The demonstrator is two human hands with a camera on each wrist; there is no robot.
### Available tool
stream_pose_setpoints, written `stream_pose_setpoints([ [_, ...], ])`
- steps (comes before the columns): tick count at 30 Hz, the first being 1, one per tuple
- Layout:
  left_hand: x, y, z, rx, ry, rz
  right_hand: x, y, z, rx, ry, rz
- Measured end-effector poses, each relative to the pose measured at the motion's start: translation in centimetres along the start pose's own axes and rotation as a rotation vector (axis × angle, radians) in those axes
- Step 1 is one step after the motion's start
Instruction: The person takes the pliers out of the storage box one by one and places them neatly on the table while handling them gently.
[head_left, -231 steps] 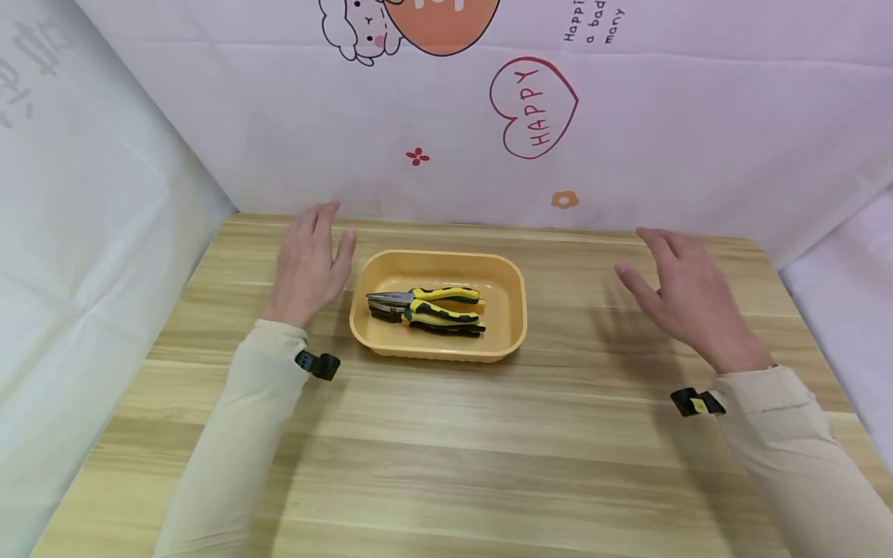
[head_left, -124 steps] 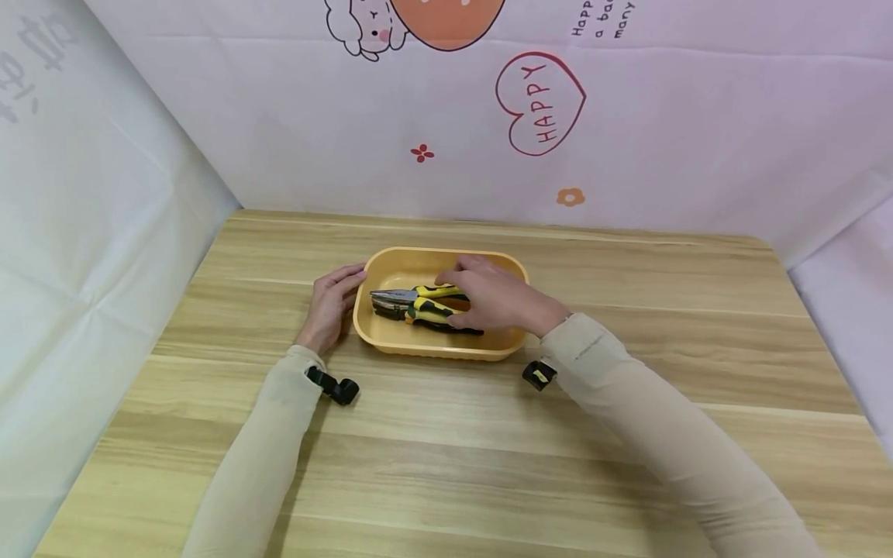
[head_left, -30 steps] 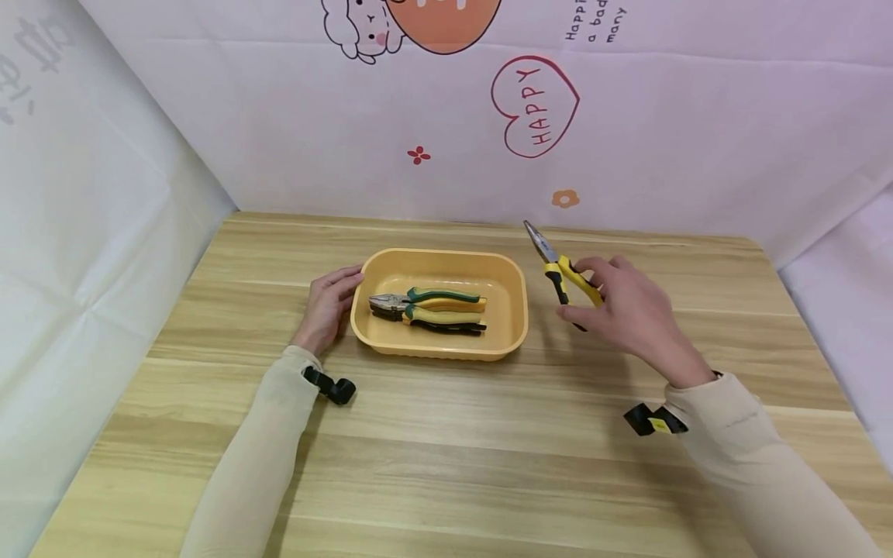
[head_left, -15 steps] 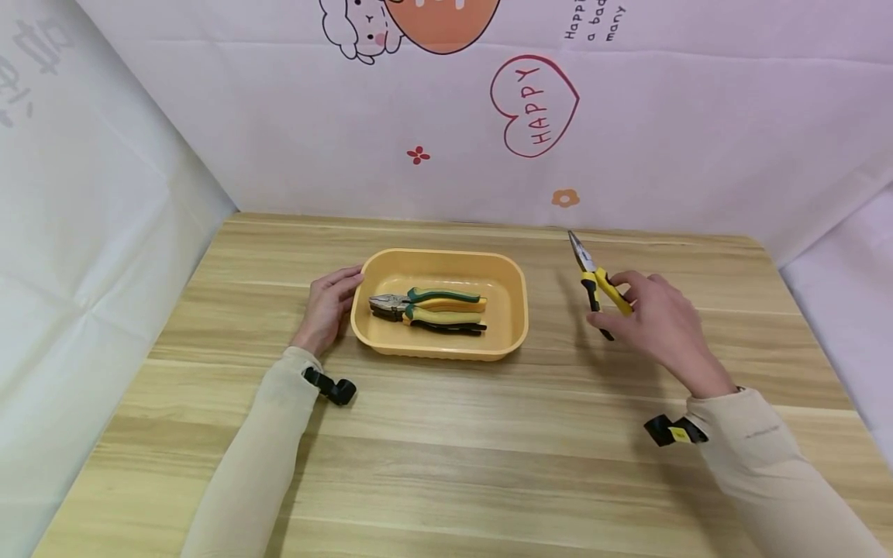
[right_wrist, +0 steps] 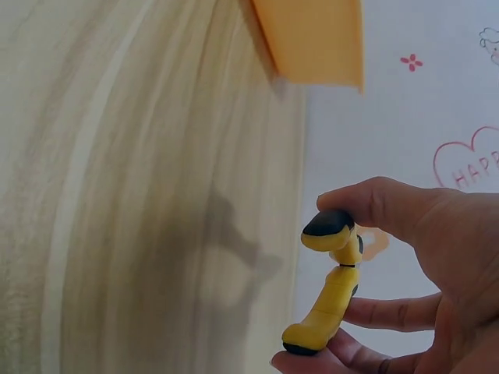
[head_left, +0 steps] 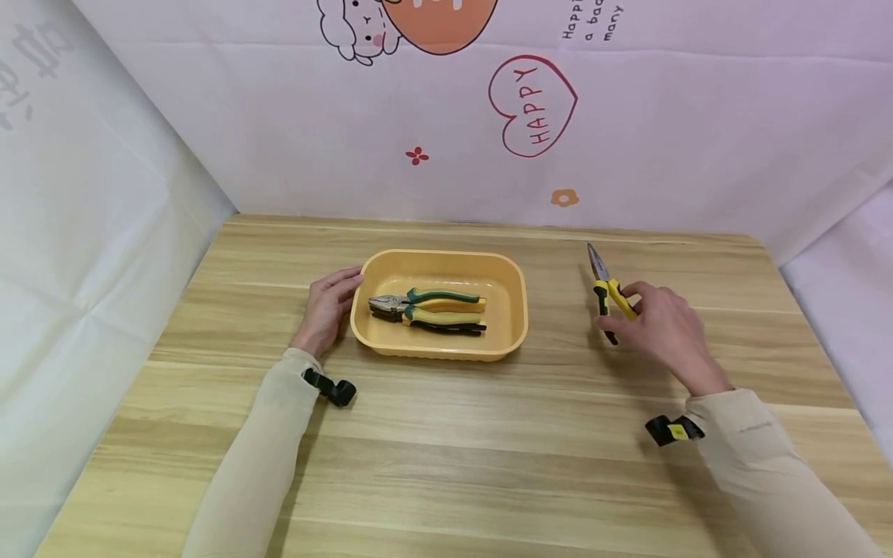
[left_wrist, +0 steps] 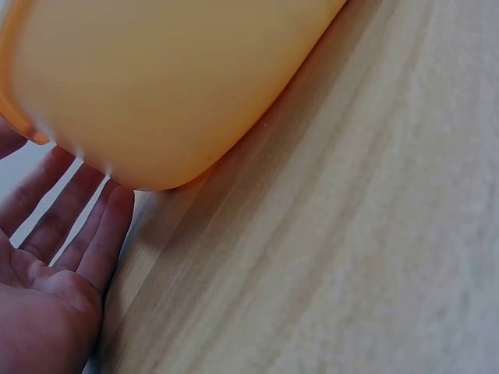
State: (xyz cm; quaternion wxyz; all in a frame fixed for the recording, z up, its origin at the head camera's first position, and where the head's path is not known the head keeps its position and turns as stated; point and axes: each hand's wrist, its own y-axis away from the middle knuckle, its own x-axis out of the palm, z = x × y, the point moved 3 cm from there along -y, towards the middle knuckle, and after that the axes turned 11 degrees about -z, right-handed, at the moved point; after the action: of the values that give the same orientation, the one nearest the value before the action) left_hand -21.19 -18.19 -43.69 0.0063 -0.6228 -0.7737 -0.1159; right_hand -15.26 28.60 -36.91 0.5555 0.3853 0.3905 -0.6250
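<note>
My right hand [head_left: 666, 325] holds long-nose pliers [head_left: 605, 291] with yellow and black handles, right of the tray. Their pointed tip faces away from me. In the right wrist view the thumb is on one handle [right_wrist: 327, 304] side and fingers on the other; the pliers' shadow falls on the table. My left hand [head_left: 326, 310] touches the left end of the yellow tray [head_left: 438, 350]; in the left wrist view its fingers [left_wrist: 109, 226] lie fairly straight against the wall. Inside the tray are green-and-yellow combination pliers [head_left: 446, 317], with a black-handled tool [head_left: 453, 329] partly hidden under them.
The wood-grain table [head_left: 446, 457] ends at a white printed cloth [head_left: 335, 139] hung behind it. Another white sheet [head_left: 105, 232] hangs along the left side. A small black camera is strapped to each wrist.
The right hand took the long-nose pliers out of the tray, carried them right, and has lowered them slightly toward the table. The left hand came to the tray's left end and stays there.
</note>
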Motion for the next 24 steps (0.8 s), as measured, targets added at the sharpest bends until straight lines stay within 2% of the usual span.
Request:
stream_pose_setpoints([
  [9, -0.1, 0.1, 0.0, 0.002, 0.002, -0.002, 0.9, -0.7, -1.4, 0.061, 0.016, 0.040],
  [24, -0.1, 0.0, 0.0, -0.003, -0.006, 0.010, 1.7, -1.8, -2.3, 0.089, 0.053, 0.065],
])
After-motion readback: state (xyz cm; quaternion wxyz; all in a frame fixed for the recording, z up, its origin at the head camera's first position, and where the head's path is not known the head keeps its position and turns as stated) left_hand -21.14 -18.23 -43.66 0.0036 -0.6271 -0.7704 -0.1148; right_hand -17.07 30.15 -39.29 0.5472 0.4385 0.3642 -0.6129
